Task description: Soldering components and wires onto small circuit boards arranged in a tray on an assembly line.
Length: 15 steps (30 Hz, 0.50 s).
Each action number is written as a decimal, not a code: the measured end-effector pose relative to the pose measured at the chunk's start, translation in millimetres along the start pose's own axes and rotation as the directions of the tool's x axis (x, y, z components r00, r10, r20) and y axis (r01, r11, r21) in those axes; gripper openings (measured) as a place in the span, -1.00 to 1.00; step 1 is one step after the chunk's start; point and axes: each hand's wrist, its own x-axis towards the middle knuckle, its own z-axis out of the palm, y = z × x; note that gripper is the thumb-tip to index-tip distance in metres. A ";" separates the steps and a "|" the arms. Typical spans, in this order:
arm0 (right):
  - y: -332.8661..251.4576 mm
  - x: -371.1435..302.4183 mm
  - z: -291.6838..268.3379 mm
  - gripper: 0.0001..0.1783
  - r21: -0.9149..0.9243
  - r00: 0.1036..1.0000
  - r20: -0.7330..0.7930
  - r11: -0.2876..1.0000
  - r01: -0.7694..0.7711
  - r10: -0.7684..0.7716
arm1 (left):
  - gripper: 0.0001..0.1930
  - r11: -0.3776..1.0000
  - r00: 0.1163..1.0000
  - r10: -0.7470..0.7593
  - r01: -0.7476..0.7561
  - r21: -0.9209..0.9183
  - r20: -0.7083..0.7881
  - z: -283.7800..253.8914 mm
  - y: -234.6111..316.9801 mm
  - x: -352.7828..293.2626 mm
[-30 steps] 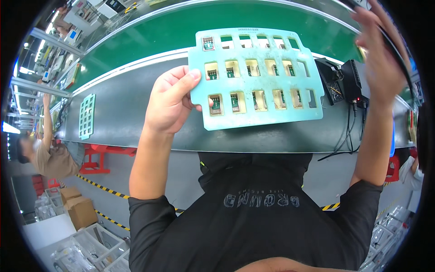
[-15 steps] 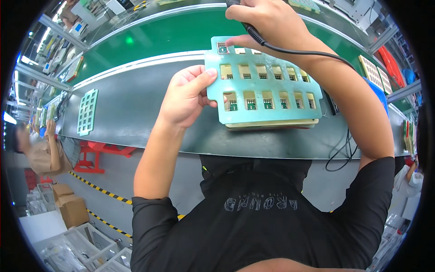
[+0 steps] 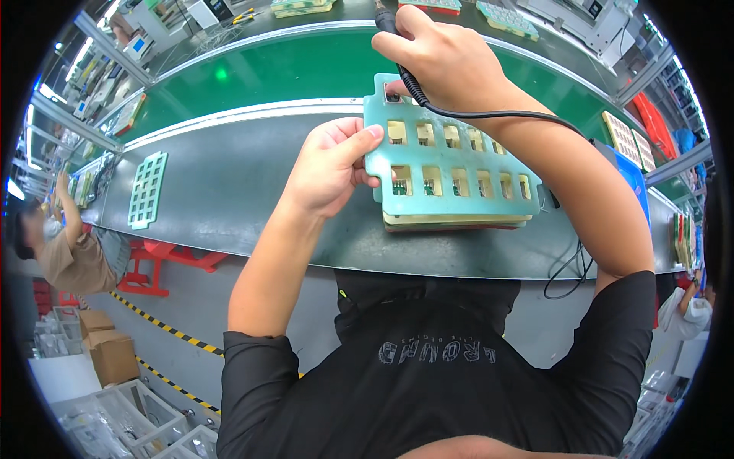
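Note:
A turquoise plate (image 3: 443, 158) with rows of square windows lies over a cream tray (image 3: 459, 221); small green circuit boards (image 3: 401, 186) show in several windows. My left hand (image 3: 329, 164) grips the plate's left edge, thumb on top and fingers partly hidden beneath. Over the far side, my right hand (image 3: 451, 65) is closed round a black corded pen-shaped tool (image 3: 388, 23), whose tip end points away at the upper frame edge. One finger of that hand reaches down to the far-left window. The cable (image 3: 520, 115) runs along my right forearm.
Another turquoise windowed plate (image 3: 147, 191) lies left on the dark bench (image 3: 237, 176). A green belt (image 3: 306, 73) runs behind, with stacked trays (image 3: 302, 8) beyond. Right are a blue bin (image 3: 634, 183) and a loose cable (image 3: 566, 279). A co-worker (image 3: 84, 252) sits at left.
The plate and tray have shifted slightly right and nearer, with my left hand still on the edge. My right hand has moved slightly nearer too, its finger now over the far-left window.

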 end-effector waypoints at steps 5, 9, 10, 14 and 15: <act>4.9 4.3 -5.1 -0.82 0.037 0.999 -0.034 0.999 -0.006 0.007 | -0.85 1.000 1.000 0.007 -0.007 0.008 -0.001 -2.2 0.5 0.5; 0.4 2.3 4.7 -0.81 0.042 0.998 0.038 0.998 0.045 -0.047 | -0.85 1.000 1.000 0.012 -0.012 0.004 0.003 -1.8 0.6 1.1; 0.8 1.0 6.4 -0.81 0.041 0.998 0.039 0.998 0.044 -0.045 | -0.85 1.000 1.000 0.011 -0.011 0.003 0.005 -2.1 -0.4 2.0; 0.6 2.1 7.0 -0.78 0.044 0.999 0.024 0.999 0.024 -0.025 | -0.85 1.000 1.000 -0.005 0.005 0.002 -0.012 -4.4 -1.9 3.3; 0.8 1.9 5.3 -0.77 0.037 1.000 -0.002 0.999 0.016 -0.016 | -0.85 1.000 1.000 0.001 -0.001 -0.003 -0.011 -3.8 -1.7 2.6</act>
